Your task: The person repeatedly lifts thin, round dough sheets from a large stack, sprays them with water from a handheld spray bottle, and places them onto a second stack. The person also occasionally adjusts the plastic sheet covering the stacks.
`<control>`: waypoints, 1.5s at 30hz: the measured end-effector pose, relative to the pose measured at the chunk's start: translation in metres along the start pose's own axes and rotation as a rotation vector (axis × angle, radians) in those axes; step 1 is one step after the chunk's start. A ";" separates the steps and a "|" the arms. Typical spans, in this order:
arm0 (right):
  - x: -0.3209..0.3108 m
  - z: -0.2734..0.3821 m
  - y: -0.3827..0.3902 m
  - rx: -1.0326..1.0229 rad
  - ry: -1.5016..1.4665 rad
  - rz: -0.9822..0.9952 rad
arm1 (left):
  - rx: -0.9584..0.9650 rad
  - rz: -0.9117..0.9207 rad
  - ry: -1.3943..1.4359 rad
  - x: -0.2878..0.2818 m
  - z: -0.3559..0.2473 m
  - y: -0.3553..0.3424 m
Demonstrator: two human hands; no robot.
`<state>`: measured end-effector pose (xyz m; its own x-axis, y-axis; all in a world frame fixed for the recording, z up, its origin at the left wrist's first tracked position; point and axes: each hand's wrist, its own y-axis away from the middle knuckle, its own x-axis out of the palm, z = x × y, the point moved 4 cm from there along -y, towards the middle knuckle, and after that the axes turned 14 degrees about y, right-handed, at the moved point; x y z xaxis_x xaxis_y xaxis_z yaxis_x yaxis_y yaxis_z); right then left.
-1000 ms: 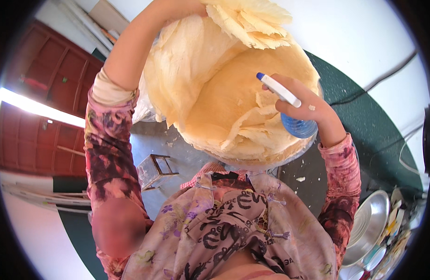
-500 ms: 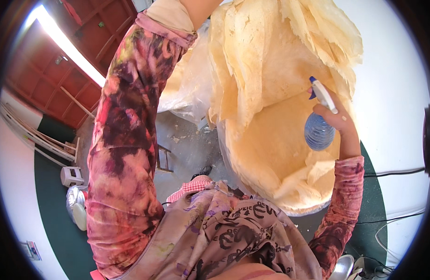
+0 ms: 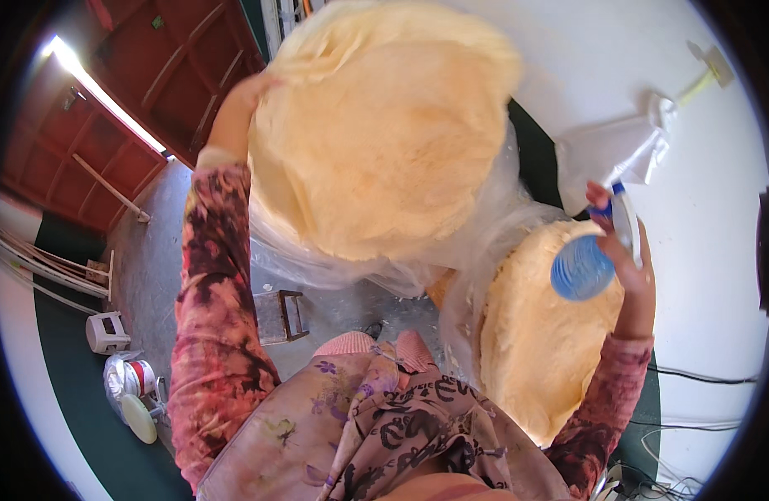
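While the right hand [image 3: 630,255] grips the blue bottle [image 3: 583,269] by its white spray head, the left hand [image 3: 252,92] rests at the left edge of the left stack [image 3: 384,150]; blur hides its fingertips, so I cannot tell whether they pinch a sheet. That stack of pale, round sheets sits ahead of the person, with clear plastic [image 3: 351,271] bunched around its lower side. The bottle hangs tilted over the right stack [image 3: 530,334], nearer the body. Each sheet looks thin and light, probably limp across its width and easily torn or cracked at the ragged rim; a broad hold, fingers spread under the edge, should suit it better than a pinch. The bottle, smooth and ribbed, may turn slippery if wet; its neck offers the surest grip.
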<state>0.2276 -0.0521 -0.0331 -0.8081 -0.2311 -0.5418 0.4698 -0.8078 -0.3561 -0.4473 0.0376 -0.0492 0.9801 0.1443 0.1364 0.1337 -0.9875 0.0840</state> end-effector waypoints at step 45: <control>-0.085 0.105 0.500 0.648 0.129 -0.519 | 0.237 0.887 -0.890 0.835 0.255 0.323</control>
<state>0.4938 -0.4931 -0.0853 -0.7996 0.2879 -0.5270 -0.2792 -0.9552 -0.0982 0.4513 -0.1776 -0.1599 0.4939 -0.5684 -0.6580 -0.6808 -0.7235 0.1139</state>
